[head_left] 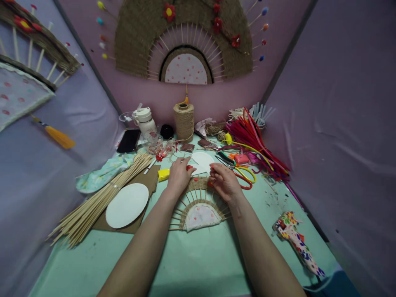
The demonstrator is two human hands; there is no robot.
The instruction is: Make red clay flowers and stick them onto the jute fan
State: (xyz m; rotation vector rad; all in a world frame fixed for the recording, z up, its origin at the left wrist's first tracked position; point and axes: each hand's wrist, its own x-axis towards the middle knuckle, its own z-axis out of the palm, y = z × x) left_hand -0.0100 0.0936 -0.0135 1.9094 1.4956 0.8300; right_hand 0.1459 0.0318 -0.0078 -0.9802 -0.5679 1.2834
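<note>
My left hand [180, 174] is closed, with a red lump of soft clay [189, 168] between thumb and fingers. To its right, my right hand [224, 181] pinches a small red bit of clay [212, 166] at its fingertips. Below both hands lies a small woven fan [198, 197] of twine and thin sticks, its half-round white centre [202, 216] dotted with red. A red dot sits on its upper band, and part of that band is hidden by my hands. White paper discs [202, 160] lie just beyond my fingers.
Bamboo sticks [105, 194] and a white oval [127, 205] lie left on cardboard. Behind stand a twine spool [184, 123] and a white bottle [145, 119]. Scissors [247, 178], pliers [225, 159] and red pipe cleaners [252, 138] are right, with a patterned glue gun [298, 243] nearer.
</note>
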